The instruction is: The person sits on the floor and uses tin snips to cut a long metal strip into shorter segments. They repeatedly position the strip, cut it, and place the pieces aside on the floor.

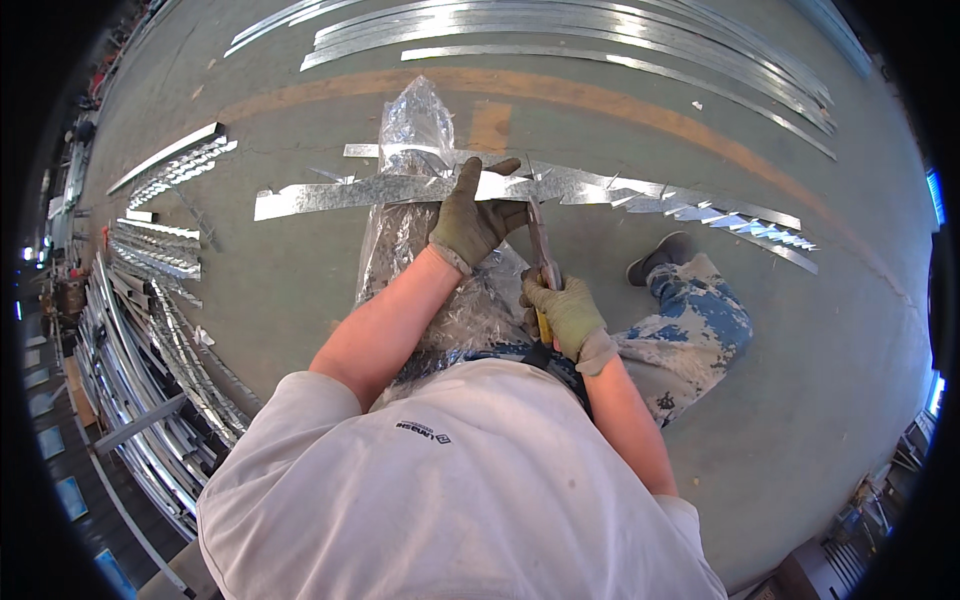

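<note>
A long, shiny sheet-metal strip [350, 192] lies crosswise in front of me. Its right part is notched along the edge, with bent-up triangular tabs. My left hand [472, 222], in an olive work glove, grips this strip near its middle, thumb over the top. My right hand [568, 318], gloved too, is closed around the handles of a pair of tin snips [540, 240], with a bit of yellow grip showing. The snips point away from me, their jaws at the strip's near edge just right of my left hand. Crinkled clear plastic [415, 120] covers my left leg under the strip.
Several long metal strips [560, 42] lie across the floor at the far side. Notched strips [180, 175] and a heap of metal profiles [150, 370] are at the left. My right leg in camouflage trousers [700, 320] is bent at the right. An orange line [640, 108] crosses the floor.
</note>
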Tool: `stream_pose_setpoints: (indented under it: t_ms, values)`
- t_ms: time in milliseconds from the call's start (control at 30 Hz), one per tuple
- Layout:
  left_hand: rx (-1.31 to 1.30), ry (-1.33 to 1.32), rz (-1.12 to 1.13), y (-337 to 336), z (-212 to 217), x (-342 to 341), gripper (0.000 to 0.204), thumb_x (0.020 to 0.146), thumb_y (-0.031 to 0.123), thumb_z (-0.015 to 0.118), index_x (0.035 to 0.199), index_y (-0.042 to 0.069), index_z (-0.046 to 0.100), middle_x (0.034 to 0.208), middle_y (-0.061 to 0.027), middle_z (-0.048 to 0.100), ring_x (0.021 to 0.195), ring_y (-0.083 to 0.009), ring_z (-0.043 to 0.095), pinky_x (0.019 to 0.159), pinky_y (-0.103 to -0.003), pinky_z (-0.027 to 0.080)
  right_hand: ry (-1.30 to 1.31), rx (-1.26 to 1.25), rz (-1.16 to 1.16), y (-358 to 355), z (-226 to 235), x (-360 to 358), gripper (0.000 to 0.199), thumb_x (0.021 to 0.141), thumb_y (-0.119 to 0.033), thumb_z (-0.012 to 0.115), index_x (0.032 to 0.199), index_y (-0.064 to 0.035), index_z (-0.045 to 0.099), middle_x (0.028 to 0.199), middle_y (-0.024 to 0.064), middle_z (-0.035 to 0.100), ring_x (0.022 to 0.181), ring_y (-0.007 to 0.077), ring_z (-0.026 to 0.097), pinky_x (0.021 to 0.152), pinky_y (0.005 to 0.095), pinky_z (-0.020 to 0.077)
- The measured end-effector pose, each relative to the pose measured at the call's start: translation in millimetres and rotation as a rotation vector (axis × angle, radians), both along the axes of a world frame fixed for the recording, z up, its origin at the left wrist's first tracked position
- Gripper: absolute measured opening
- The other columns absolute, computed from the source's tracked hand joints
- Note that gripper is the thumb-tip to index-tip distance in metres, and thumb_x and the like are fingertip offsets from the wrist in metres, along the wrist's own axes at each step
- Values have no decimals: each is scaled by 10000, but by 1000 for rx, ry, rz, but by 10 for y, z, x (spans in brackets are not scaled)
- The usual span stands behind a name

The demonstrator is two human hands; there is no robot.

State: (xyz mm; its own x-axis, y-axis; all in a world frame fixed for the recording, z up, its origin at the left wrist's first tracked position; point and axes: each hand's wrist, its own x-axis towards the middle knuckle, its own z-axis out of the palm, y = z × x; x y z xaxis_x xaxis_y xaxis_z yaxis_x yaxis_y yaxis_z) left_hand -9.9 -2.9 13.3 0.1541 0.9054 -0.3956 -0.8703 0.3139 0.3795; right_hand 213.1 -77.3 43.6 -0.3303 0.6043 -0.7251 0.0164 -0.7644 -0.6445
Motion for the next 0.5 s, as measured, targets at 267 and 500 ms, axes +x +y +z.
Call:
stream_pose_setpoints:
  t_ms: [267,500]
  values:
    - [-57,-6,37,-1,-15,-3,625,1192,544,516,1511,23,645,1454,-241,726,1318,-458,726,1172,-623,553,302,-112,31,71,-39,175,389,1093,-230,787,1419,-24,744,969,89,765,746,195,736,630,362,595]
    - [-65,-18,17,-16,-45,-40,633,1174,553,552,1542,45,638,1404,-238,760,1262,-438,769,1143,-578,595,1065,-453,-68,-28,-429,146,558,1104,-270,735,1583,-17,596,1130,83,763,819,209,733,717,396,606]
